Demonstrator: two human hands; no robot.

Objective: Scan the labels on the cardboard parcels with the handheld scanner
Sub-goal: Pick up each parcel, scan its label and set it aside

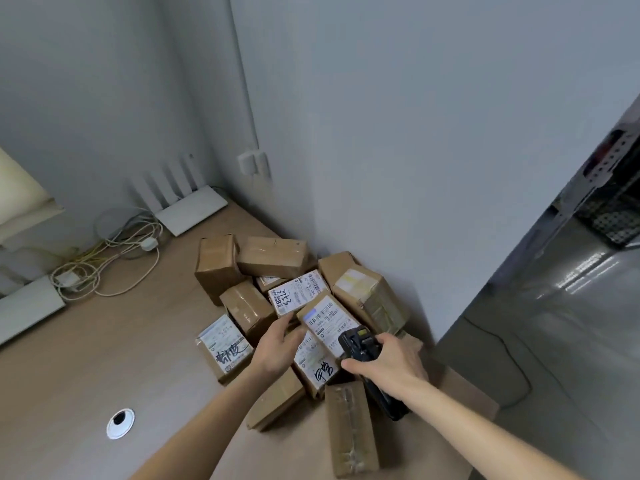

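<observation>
Several brown cardboard parcels lie heaped in the desk's far right corner against the wall. My left hand [278, 344] grips the left side of one parcel [327, 322] whose white barcode label faces up, lit pale blue at its upper left. My right hand [388, 365] grips the black handheld scanner [358, 344], its head just over the label's lower right corner. Another labelled parcel [298, 294] lies behind it, one with handwriting [225, 344] sits to the left, and a plain one [349, 427] lies nearest me.
A white router [190, 209] with antennas stands at the back by the wall, next to tangled cables [114, 258] and a white box [27, 306]. A round cable grommet [120, 422] sits in the wooden desk [86, 358]. A metal shelf [606, 202] stands right, over grey floor.
</observation>
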